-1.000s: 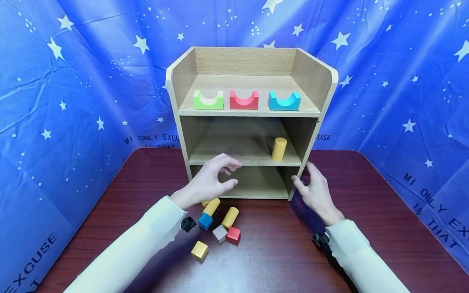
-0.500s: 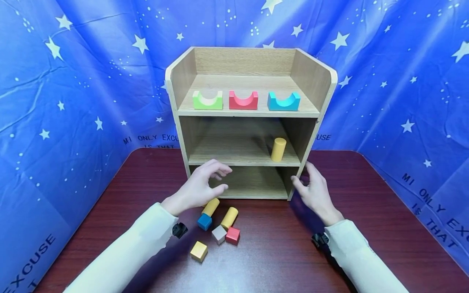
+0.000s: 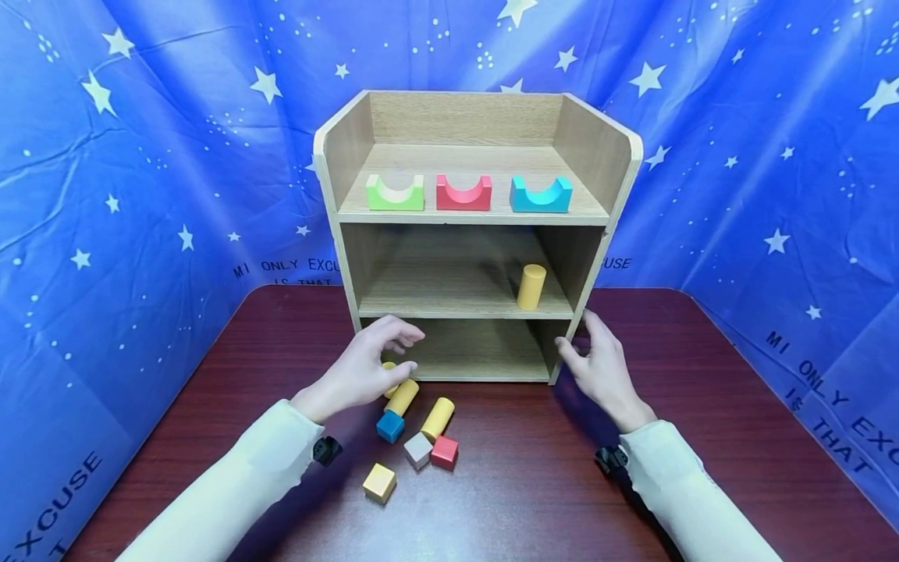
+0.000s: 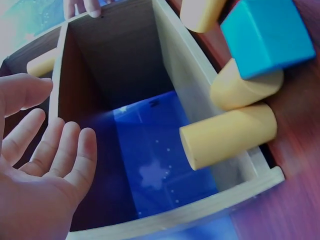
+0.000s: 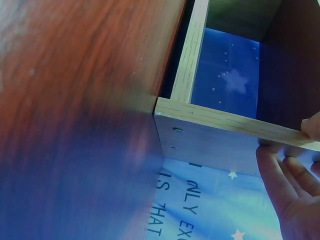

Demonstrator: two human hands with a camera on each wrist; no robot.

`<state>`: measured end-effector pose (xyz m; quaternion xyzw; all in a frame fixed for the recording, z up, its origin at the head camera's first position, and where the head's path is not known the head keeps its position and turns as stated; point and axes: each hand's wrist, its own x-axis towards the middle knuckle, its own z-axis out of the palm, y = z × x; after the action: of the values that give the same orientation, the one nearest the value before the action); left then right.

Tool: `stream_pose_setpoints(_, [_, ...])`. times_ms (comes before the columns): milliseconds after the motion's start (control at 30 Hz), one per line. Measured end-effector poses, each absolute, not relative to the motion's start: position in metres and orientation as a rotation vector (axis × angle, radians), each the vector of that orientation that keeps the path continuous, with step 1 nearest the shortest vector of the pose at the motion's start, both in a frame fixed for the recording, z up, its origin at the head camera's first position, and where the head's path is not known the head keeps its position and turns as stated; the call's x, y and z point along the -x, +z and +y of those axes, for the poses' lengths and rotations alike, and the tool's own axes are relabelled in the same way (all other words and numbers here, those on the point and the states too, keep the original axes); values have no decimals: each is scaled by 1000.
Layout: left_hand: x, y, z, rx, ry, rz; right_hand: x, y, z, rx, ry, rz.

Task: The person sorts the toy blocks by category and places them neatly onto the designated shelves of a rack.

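My left hand hovers by the lower left of a wooden shelf unit, fingers loosely bent and holding nothing. Just beneath it lie a yellow cylinder and another, partly hidden yellow cylinder. The left wrist view has these cylinders and a blue cube to the right of the hand. At the unit's right side panel, my right hand grips the edge. In the right wrist view its thumb is at the inner side of the panel and its fingers touch the outside.
On the table lie a third cylinder and silver, red and gold cubes. A yellow cylinder stands on the middle shelf. Green, red and blue arch blocks line the top.
My left hand has drawn back left and slightly down from before the lower shelf, uncovering more of the cylinders. The right hand keeps its place at the side panel.
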<state>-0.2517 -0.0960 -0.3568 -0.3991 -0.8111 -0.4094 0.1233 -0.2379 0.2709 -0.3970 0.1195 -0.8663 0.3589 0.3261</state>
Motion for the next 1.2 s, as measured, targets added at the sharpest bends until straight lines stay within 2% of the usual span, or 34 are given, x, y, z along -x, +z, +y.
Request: stream_pose_setpoints(1200, [257,-391,-126,1062,-1166,-2434,238,-398,272,-312,928,-2270])
